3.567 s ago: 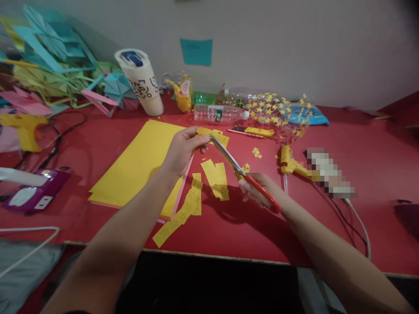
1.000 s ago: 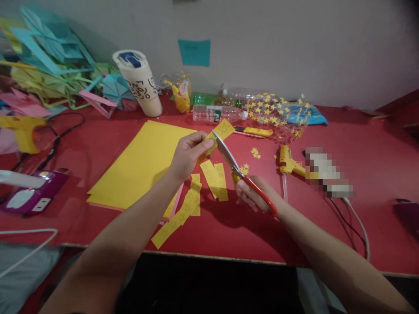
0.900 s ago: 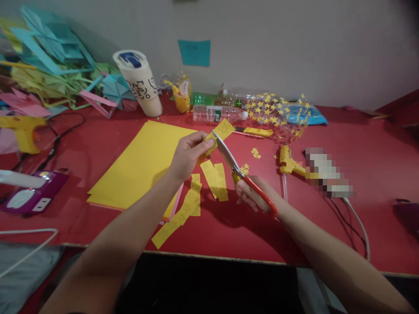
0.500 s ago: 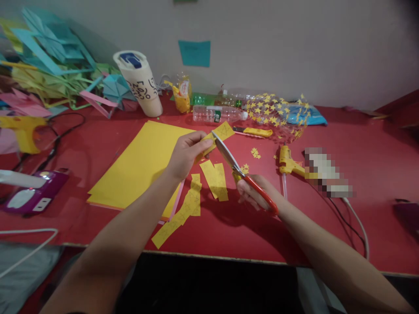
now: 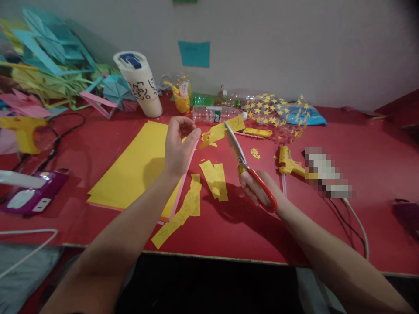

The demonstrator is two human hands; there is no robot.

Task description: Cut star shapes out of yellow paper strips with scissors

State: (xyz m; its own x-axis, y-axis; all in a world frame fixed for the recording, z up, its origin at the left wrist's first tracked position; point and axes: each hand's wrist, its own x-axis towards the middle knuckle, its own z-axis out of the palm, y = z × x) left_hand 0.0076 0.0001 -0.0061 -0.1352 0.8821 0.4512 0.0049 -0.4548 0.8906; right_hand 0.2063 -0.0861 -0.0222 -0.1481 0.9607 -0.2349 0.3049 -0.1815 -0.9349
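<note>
My right hand (image 5: 257,185) grips a pair of red-handled scissors (image 5: 240,159), fingers wrapped round the handles. At the blade tips is a yellow paper strip (image 5: 235,125) with a star outline drawn on it; small yellow scraps (image 5: 209,140) show near its left end. To the left of the strip, my left hand (image 5: 180,150) is half curled above the edge of the yellow paper stack (image 5: 131,165), thumb and fingers apart and nothing visible in them. Below the hands, several yellow strips with drawn stars (image 5: 188,207) lie on the red table (image 5: 248,235).
Cut-out stars (image 5: 255,153) and a yellow utility knife (image 5: 258,132) lie beyond the scissors. At right is a yellow glue gun (image 5: 286,161) with its cord. Plastic bottles (image 5: 218,114), a white tumbler (image 5: 140,85) and paper models (image 5: 59,48) stand along the wall.
My left hand has let go of the paper strip and drawn back to the left and up. The strip now sits farther right at the scissors' tips, and small scraps have come loose.
</note>
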